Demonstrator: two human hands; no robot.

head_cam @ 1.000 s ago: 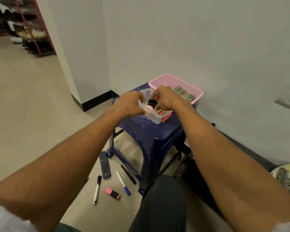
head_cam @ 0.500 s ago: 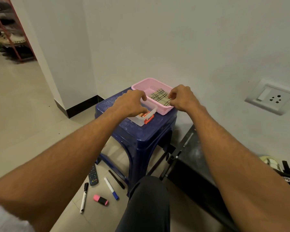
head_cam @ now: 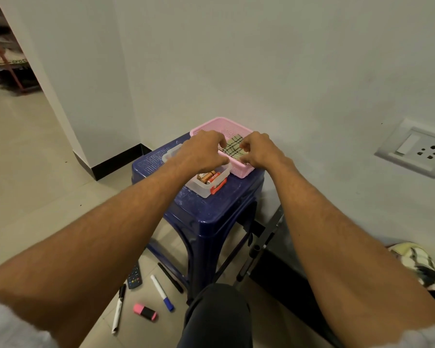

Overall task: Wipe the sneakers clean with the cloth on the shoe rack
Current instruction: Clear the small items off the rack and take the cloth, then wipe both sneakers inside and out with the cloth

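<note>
A folded plaid cloth (head_cam: 232,148) lies inside a pink basket (head_cam: 239,169) on a blue plastic stool (head_cam: 211,212). My left hand (head_cam: 202,151) hovers over the basket's left rim, its curled fingertips right beside the cloth. My right hand (head_cam: 260,151) is over the basket's right side with bent fingers at the cloth's edge; neither hand plainly holds anything. Far off at the upper left, a red shoe rack (head_cam: 13,71) with shoes shows through a doorway.
A clear box of batteries (head_cam: 210,180) sits beside the basket under my left wrist. On the floor lie a remote (head_cam: 134,276), markers (head_cam: 161,292) and a pink highlighter (head_cam: 145,312). A black case (head_cam: 281,277) stands right of the stool. My knee (head_cam: 217,315) is below.
Both hands left the battery box and moved right to the pink basket; they now sit closer together over the cloth. The view shifted right.
</note>
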